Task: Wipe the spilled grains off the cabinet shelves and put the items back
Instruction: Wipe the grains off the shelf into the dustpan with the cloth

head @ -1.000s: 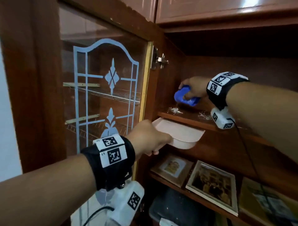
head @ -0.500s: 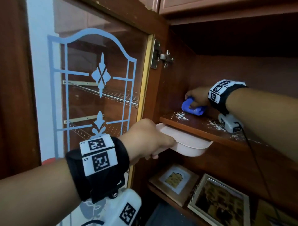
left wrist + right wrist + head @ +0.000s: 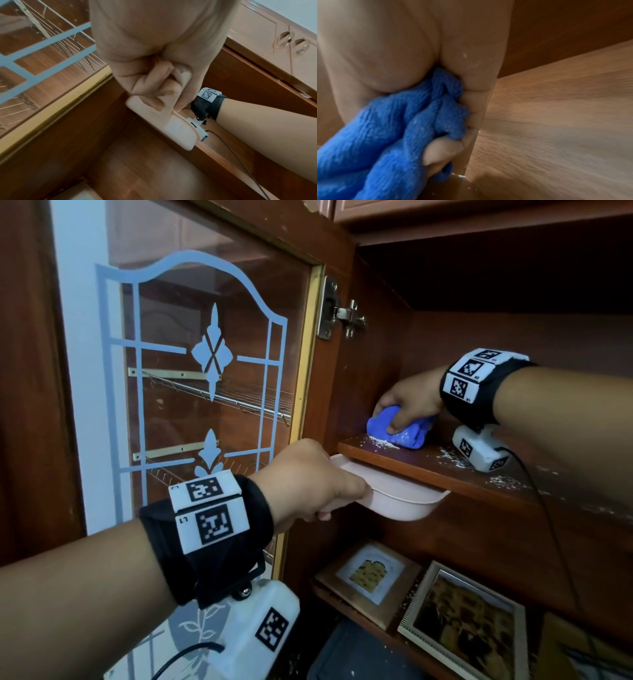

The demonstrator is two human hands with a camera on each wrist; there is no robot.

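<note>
We are seeing: fluffy blue cloth (image 3: 399,429) | smooth matt plastic dustpan (image 3: 400,498) | glossy wooden shelf (image 3: 445,474) | shiny metal hinge (image 3: 337,311)

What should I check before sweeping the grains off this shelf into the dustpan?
1. Right hand grips the blue cloth: ok.
2. Left hand grips the dustpan by its handle: ok.
3. Dustpan sits just under the shelf edge: ok.
4. Dustpan is below the grains beside the cloth: ok.
5. Grains further right have the dustpan under them: not ok.
6. Room left inside the dustpan: cannot tell.
</note>
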